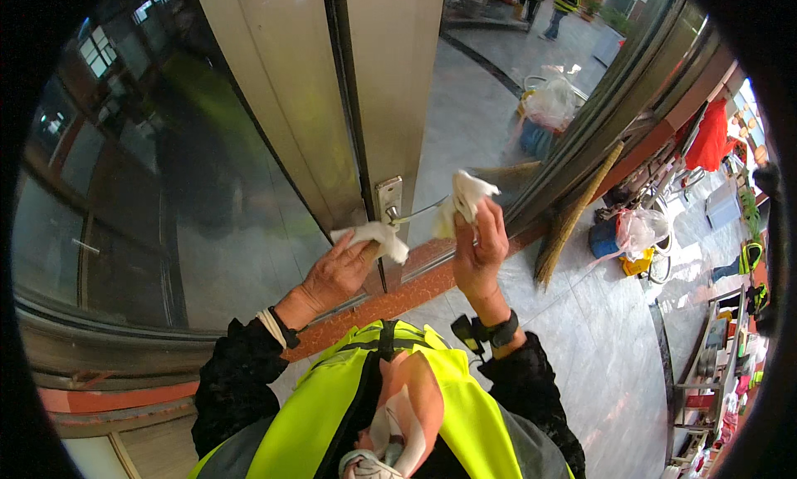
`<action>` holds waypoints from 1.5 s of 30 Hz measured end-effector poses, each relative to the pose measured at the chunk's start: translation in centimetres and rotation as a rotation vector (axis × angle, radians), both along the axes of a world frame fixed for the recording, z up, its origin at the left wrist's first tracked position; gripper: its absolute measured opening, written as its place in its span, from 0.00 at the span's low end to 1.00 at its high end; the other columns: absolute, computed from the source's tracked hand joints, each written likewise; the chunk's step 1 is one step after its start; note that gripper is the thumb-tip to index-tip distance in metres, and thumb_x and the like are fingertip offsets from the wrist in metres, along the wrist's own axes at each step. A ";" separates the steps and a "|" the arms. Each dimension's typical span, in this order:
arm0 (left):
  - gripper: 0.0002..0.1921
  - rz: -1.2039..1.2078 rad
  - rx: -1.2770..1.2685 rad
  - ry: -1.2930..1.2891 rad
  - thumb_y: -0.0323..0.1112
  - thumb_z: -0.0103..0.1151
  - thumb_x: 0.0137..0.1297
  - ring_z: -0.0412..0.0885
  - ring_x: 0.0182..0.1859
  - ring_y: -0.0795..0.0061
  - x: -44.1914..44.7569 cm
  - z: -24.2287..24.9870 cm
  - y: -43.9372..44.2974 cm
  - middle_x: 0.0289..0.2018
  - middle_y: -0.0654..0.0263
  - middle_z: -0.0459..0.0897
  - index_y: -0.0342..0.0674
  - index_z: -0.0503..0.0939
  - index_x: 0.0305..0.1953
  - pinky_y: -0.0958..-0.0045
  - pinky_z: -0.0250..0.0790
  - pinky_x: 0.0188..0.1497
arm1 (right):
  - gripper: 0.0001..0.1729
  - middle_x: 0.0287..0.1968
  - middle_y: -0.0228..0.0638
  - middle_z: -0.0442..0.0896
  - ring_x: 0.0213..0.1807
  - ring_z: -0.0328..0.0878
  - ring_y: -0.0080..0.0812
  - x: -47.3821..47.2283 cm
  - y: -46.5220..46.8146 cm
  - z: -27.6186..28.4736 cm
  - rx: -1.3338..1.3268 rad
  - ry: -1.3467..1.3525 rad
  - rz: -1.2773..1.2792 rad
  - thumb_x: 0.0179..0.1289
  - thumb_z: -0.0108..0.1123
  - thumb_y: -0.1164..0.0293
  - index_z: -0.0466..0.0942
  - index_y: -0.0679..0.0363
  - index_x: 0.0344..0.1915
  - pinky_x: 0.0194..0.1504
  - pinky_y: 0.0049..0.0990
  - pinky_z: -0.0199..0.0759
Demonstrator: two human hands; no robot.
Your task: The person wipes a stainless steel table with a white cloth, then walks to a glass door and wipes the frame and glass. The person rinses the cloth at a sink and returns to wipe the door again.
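Note:
My left hand [339, 270] holds a white cloth [381, 237] against the metal door frame, just below the lock plate [390, 196]. In my right hand [481, 255] is another white cloth [468, 196], bunched between thumb and fingers. It sits at the free end of the metal door handle [423, 212], and hides that end; whether it touches the handle I cannot tell. Two glass door leaves meet at the beige metal stiles [389, 93] before me. The left glass panel [249, 255] is dark and reflective.
A straw broom [576, 220] leans by the door frame at right. Beyond it stand a blue bucket [603, 237] with a clear plastic bag [641, 229] and a yellow object [637, 264]. A loaded metal rack [703, 385] and a person in a hi-vis vest [750, 258] are farther right.

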State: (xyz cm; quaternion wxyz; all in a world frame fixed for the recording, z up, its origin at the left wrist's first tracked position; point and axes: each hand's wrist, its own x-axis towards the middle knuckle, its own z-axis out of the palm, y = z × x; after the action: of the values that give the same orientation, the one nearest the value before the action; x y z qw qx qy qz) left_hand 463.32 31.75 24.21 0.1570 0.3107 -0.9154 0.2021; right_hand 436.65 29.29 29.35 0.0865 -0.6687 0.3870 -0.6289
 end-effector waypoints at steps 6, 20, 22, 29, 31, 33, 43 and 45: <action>0.17 0.120 -0.090 -0.046 0.28 0.53 0.59 0.73 0.60 0.69 0.4 2.5 -0.9 0.54 0.60 0.80 0.33 0.80 0.50 0.61 0.53 0.73 | 0.18 0.40 0.44 0.77 0.40 0.76 0.52 4.3 -3.6 2.7 -0.057 0.365 0.057 0.55 0.59 0.79 0.73 0.58 0.47 0.40 0.38 0.74; 0.15 0.123 -0.010 -0.023 0.27 0.56 0.55 0.74 0.57 0.67 0.0 1.6 -0.8 0.49 0.61 0.80 0.33 0.82 0.46 0.55 0.58 0.69 | 0.18 0.22 0.42 0.78 0.25 0.76 0.46 1.2 -7.0 4.1 0.399 0.479 0.307 0.48 0.73 0.63 0.76 0.63 0.30 0.30 0.35 0.70; 0.16 0.129 -0.008 -0.019 0.27 0.56 0.56 0.74 0.58 0.67 -0.1 1.5 -0.7 0.50 0.61 0.80 0.34 0.81 0.46 0.53 0.58 0.68 | 0.19 0.22 0.43 0.78 0.27 0.77 0.49 0.9 -7.9 4.2 0.499 0.516 0.247 0.44 0.74 0.61 0.76 0.62 0.26 0.31 0.40 0.70; 0.13 0.205 0.004 0.001 0.27 0.59 0.54 0.74 0.56 0.69 -0.5 1.0 -0.6 0.47 0.64 0.81 0.35 0.83 0.43 0.57 0.59 0.69 | 0.24 0.16 0.42 0.75 0.23 0.76 0.48 0.1 -10.7 3.4 0.518 0.549 0.329 0.37 0.76 0.52 0.77 0.62 0.17 0.27 0.39 0.69; 0.13 0.224 0.008 -0.003 0.27 0.59 0.54 0.74 0.56 0.69 -0.6 0.9 -0.6 0.47 0.64 0.81 0.36 0.83 0.43 0.56 0.59 0.69 | 0.25 0.17 0.43 0.76 0.23 0.76 0.48 0.2 -10.8 2.9 0.544 0.575 0.291 0.37 0.76 0.50 0.79 0.61 0.18 0.27 0.38 0.70; 0.14 0.242 0.020 -0.005 0.27 0.60 0.54 0.74 0.55 0.69 -0.7 0.9 -0.5 0.47 0.65 0.81 0.36 0.83 0.43 0.56 0.60 0.69 | 0.26 0.18 0.43 0.78 0.24 0.77 0.48 0.3 -10.7 2.4 0.621 0.619 0.255 0.37 0.76 0.47 0.81 0.60 0.19 0.28 0.38 0.71; 0.15 0.293 0.042 -0.024 0.27 0.59 0.54 0.73 0.56 0.70 -1.0 0.9 -0.2 0.50 0.66 0.80 0.37 0.83 0.45 0.55 0.61 0.68 | 0.27 0.19 0.45 0.78 0.24 0.76 0.45 -0.2 -12.0 1.8 0.554 0.645 0.326 0.39 0.76 0.47 0.83 0.62 0.20 0.29 0.37 0.71; 0.15 0.292 0.066 -0.016 0.27 0.59 0.54 0.73 0.56 0.70 -1.0 1.0 -0.1 0.51 0.66 0.80 0.37 0.83 0.45 0.54 0.61 0.67 | 0.27 0.15 0.44 0.73 0.16 0.70 0.35 -0.5 -12.4 1.6 0.421 0.644 0.338 0.42 0.78 0.51 0.80 0.66 0.17 0.24 0.33 0.66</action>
State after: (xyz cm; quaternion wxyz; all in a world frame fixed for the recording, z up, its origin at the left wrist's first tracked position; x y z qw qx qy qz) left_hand 462.28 31.60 25.17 0.1081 0.4439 -0.8678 0.1952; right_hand 436.16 16.88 30.97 0.1978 -0.8529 0.3991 -0.2722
